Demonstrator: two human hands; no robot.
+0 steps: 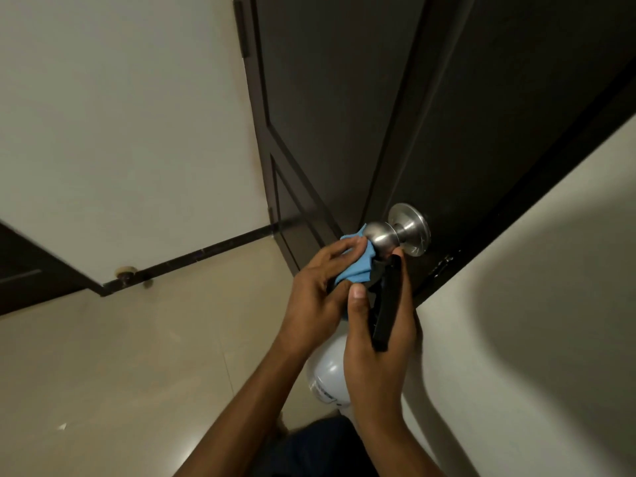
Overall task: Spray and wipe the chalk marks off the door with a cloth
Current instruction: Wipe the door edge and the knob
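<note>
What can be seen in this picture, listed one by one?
dark brown panelled door: one, upper centre
round brushed-metal door knob: one, silver, on the door
crumpled blue cloth: one, against the knob
white spray bottle with black trigger head: one, below the knob
cream wall: one to the left, with a dark skirting
beige tiled floor: lower left
left hand: one, holds the cloth
right hand: one, grips the trigger head
</note>
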